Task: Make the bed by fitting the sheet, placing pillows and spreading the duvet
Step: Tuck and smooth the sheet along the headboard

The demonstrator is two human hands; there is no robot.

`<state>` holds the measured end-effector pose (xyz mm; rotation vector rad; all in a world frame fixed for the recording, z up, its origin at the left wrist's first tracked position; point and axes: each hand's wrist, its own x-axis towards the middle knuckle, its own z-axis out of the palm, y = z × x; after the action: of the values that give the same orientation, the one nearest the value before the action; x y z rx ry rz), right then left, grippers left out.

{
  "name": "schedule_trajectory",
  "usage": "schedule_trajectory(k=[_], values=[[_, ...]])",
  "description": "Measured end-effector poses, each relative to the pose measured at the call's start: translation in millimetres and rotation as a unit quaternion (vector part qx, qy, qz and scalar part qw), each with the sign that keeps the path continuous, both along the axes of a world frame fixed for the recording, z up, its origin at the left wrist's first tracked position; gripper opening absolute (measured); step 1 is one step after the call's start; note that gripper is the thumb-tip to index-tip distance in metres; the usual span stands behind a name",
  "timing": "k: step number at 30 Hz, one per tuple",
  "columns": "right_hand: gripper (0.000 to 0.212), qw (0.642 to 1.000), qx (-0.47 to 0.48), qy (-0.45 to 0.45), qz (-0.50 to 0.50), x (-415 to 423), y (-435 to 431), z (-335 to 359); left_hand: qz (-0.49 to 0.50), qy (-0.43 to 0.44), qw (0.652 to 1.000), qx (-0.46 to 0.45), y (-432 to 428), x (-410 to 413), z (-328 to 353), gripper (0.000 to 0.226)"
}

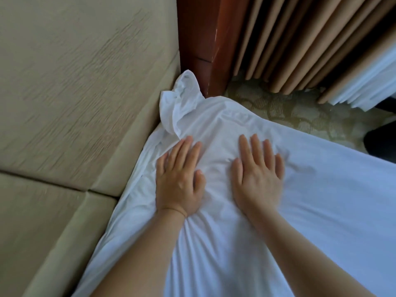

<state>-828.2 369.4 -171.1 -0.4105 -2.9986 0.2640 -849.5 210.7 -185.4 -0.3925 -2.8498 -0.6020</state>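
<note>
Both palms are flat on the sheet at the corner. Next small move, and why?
Probably slide the left hand up to the bunched flap standing against the headboard and tuck it down: the sheet lies pressed under it and the right hand, but that flap sticks up loose.

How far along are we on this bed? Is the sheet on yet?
Done: the sheet is spread out, mostly smooth on the right. In hand: the left hand and right hand press flat on its wrinkled corner beside the headboard. Left: a bunched flap sticks up there, untucked; pillows and duvet are not in view, so likely to come.
</note>
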Motion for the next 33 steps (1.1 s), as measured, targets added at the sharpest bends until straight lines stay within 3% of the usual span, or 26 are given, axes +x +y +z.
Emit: schedule_trajectory(k=[3, 6, 8, 10, 13, 17, 20, 22, 25, 27, 29, 33], values=[[0.058, 0.999, -0.004, 0.033, -0.01, 1, 1, -8, -0.008, 0.021, 0.999, 0.038, 0, -2, 9, 0.049], [0.057, 0.997, -0.017, 0.079, -0.01, 1, 3, -13, 0.043, 0.026, 0.977, 0.208, -5, 6, 24, 0.037], [0.056, 0.995, -0.027, 0.092, -0.015, 0, 2, -16, 0.117, -0.012, 0.957, 0.266, -15, 6, 36, 0.035], [0.057, 0.995, -0.032, 0.097, -0.023, -1, 2, -17, 0.164, -0.053, 0.96, 0.223, -26, -5, 50, 0.035], [0.057, 0.994, -0.038, 0.101, -0.03, -2, 3, -16, 0.155, -0.105, 0.979, 0.079, -29, -36, 67, 0.036], [0.058, 0.993, -0.043, 0.103, -0.032, -5, 4, -17, 0.131, -0.223, 0.966, -0.018, -18, -72, 68, 0.032], [0.058, 0.992, -0.046, 0.112, -0.039, -7, 4, -18, 0.12, -0.246, 0.958, -0.086, -10, -78, 67, 0.023], [0.058, 0.991, -0.052, 0.113, -0.042, -8, 4, -17, 0.146, -0.239, 0.958, -0.052, -8, -76, 65, 0.023], [0.058, 0.991, -0.047, 0.119, -0.043, -9, 3, -16, 0.198, -0.216, 0.939, 0.181, -7, -78, 65, 0.018], [0.058, 0.991, -0.048, 0.118, -0.042, -9, 4, -15, 0.2, -0.179, 0.924, 0.273, -4, -78, 65, 0.026], [0.058, 0.991, -0.05, 0.116, -0.044, -9, 4, -15, 0.183, -0.117, 0.935, 0.28, -3, -69, 63, 0.029], [0.059, 0.991, -0.046, 0.115, -0.042, -10, 5, -16, 0.131, -0.03, 0.963, 0.234, -7, -55, 40, 0.011]])
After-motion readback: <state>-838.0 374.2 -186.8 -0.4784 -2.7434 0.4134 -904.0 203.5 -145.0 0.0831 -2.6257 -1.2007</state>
